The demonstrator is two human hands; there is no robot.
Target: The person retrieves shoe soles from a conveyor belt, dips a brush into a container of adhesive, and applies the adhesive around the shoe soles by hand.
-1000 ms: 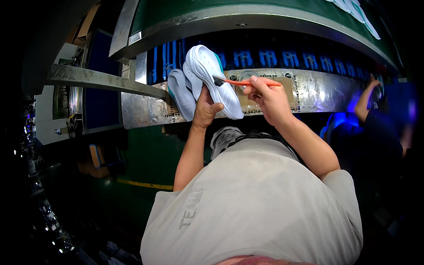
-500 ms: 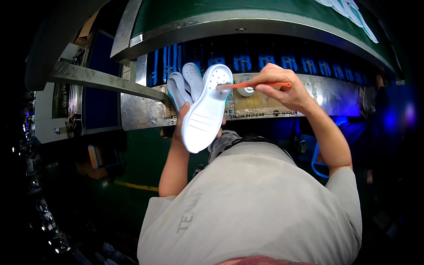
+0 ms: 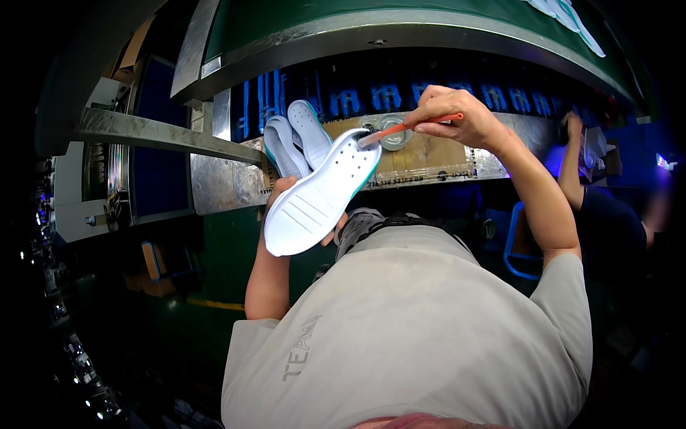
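Observation:
My left hand [image 3: 281,187] grips a white shoe sole [image 3: 314,204] with a teal rim, thumb on its near side and some fingers hidden beneath. Several small holes dot the sole's far end, and raised lines cross its heel half. In my right hand [image 3: 457,120] is a brush [image 3: 396,129] with an orange handle, pinched between thumb and fingers. Its bristles touch the rim at the sole's far tip. Behind the brush stands a round clear container [image 3: 397,140] on brown cardboard [image 3: 436,157]. Two grey-white soles [image 3: 284,145] with teal edges lie beyond the held one.
A metal-edged ledge [image 3: 218,175] carries the cardboard. Above it runs a green-topped bench with a metal rim [image 3: 386,21]; white pieces [image 3: 572,21] lie on it. A metal bar [image 3: 168,132] crosses at left. At right, a co-worker's arm [image 3: 569,168] reaches up near a blue stool [image 3: 522,247].
The sole has swung, its heel leftward and its far tip to the right. The bristles have gone from the holed face to the tip's rim. A co-worker's arm has appeared at right.

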